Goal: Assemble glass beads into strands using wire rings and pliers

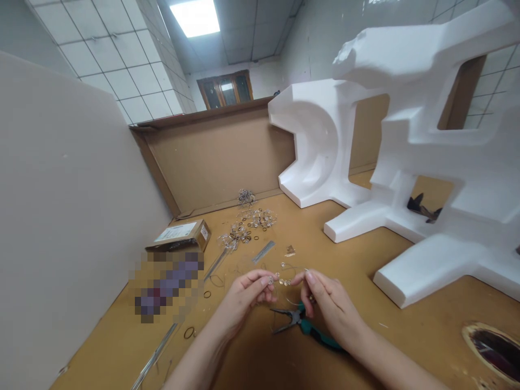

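Note:
My left hand (pixel 252 290) is closed in a pinch on a small shiny round piece (pixel 271 280), which looks like a ring or bead. Across from it, my right hand (pixel 327 298) pinches a thin wire (pixel 296 266) between thumb and forefinger. Several tiny clear round pieces (pixel 285 282) show in the gap between the hands; whether they hang on the wire I cannot tell. Below the hands, a pair of pliers (pixel 299 318) with green handles lies with its jaws apart, its handle partly hidden by my right hand.
Heaps of small wire pieces and rings (pixel 238 234) lie farther back, near a bundle of short wires (pixel 264 251). A small cardboard box (pixel 182 236) stands left, beside a pixelated area. Large white foam packing (pixel 390 168) stands right. A dark oval hole (pixel 495 346) sits at lower right.

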Demonstrator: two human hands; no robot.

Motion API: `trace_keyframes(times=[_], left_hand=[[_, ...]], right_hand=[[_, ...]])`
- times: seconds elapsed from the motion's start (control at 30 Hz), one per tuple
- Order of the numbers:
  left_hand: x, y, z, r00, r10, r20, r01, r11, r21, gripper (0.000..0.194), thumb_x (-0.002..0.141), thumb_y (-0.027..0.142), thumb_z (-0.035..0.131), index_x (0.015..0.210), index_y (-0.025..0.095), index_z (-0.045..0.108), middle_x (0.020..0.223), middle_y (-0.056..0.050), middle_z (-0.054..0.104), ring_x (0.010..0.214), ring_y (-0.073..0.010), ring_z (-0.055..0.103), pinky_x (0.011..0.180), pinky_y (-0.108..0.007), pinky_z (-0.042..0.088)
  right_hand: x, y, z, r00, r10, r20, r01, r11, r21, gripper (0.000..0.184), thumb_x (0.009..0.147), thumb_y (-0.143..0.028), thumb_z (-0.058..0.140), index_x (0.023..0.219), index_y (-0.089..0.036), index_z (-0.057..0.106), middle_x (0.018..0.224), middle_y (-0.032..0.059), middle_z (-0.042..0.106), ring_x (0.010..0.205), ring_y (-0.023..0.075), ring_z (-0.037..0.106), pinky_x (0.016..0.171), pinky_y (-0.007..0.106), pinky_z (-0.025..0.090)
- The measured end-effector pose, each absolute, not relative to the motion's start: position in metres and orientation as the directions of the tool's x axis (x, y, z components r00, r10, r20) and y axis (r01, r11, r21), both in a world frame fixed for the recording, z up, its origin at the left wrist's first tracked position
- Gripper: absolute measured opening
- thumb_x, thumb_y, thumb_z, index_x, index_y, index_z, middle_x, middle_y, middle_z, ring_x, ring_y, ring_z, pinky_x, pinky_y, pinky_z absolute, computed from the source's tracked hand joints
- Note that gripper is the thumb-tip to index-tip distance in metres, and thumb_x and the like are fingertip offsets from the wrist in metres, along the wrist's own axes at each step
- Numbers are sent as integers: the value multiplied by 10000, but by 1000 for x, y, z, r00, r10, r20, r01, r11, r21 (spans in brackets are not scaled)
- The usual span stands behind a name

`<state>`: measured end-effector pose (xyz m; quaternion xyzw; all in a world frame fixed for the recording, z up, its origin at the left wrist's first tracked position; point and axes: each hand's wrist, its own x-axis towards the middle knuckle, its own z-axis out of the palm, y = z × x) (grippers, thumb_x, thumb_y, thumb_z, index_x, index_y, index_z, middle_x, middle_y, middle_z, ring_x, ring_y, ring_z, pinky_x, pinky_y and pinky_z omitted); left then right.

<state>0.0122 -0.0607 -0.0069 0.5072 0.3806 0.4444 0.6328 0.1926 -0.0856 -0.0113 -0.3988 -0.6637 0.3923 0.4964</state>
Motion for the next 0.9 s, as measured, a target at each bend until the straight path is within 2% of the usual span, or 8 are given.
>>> trace_keyframes(times=[0.23, 0.5, 0.63, 0.77, 0.9], left_hand=[[10, -59, -10, 286, 958, -16, -117, 52, 992, 204, 699, 312, 615, 798, 137, 653, 590, -12, 567, 555, -114, 505, 635, -265, 435], [7, -59, -4, 309, 950, 44, 96, -77, 992, 188, 674, 277, 641, 818, 158, 661, 620, -3, 584, 568, -106, 529, 588, -216, 408], [8, -62, 0, 322, 947, -6, 61, -14, 998, 193, 677, 282, 637, 817, 150, 652, 598, 2, 578, 543, -106, 533, 571, -222, 418], [7, -65, 3, 368, 925, -90, 112, 52, 992, 193, 652, 274, 662, 791, 140, 654, 572, -2, 587, 520, -103, 528, 564, -227, 420], [8, -67, 5, 352, 931, -95, 25, 93, 995, 211, 653, 277, 663, 811, 138, 658, 528, -2, 584, 516, -107, 530, 581, -233, 421]], right_hand=[[193, -86, -13, -190, 921, 341, 131, 368, -920, 383, 883, -407, 251, 859, -206, 577, 428, -54, 448, 432, 117, 442, 500, 231, 348], [195, -88, -13, -225, 900, 373, 180, 414, -892, 342, 888, -360, 263, 874, -217, 573, 452, -57, 417, 425, 107, 414, 488, 218, 342], [197, -89, -14, -243, 888, 391, 202, 441, -875, 323, 890, -344, 260, 900, -227, 560, 478, -53, 420, 444, 115, 426, 502, 225, 346], [199, -88, -18, -256, 886, 387, 238, 446, -863, 310, 891, -340, 259, 922, -233, 548, 482, -54, 411, 443, 121, 426, 500, 235, 346], [200, -87, -21, -252, 884, 395, 239, 452, -860, 313, 893, -344, 248, 930, -237, 539, 494, -49, 442, 463, 126, 450, 519, 242, 357]])
